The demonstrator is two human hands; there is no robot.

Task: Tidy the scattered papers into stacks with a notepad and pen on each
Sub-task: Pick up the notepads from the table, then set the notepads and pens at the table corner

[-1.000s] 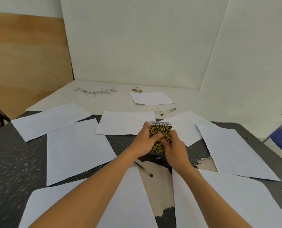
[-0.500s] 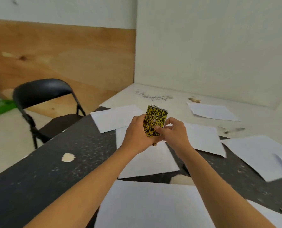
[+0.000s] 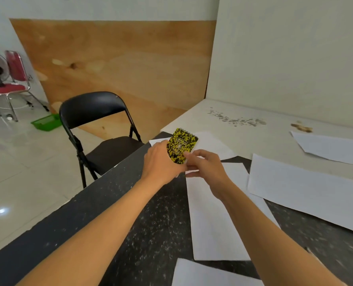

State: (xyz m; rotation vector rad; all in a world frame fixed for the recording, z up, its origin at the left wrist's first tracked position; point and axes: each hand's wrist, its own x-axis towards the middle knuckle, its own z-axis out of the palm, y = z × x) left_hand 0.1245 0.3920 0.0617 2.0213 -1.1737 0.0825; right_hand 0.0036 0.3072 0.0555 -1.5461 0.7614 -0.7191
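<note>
A: Swung left, that's the change: a black folding chair (image 3: 101, 129) has come into sight, and the pen has dropped out of it.

B: And the table (image 3: 130, 213)?

A: Dark top, its left edge running from near to far, floor beyond. Loose sheets (image 3: 295, 186) lie apart across it, none stacked that I can see, so the tidying looks barely begun.

B: What's being held?

A: A yellow-and-black notepad (image 3: 181, 146), upright above the table's far left part, over a sheet. The left hand (image 3: 163, 162) is wrapped around its lower left side. The right hand (image 3: 204, 164) has curled fingers at its lower right corner, seemingly pinching it.

B: Room to work?

A: Bare dark tabletop near left; sheets crowd the right. That left edge is close.
</note>
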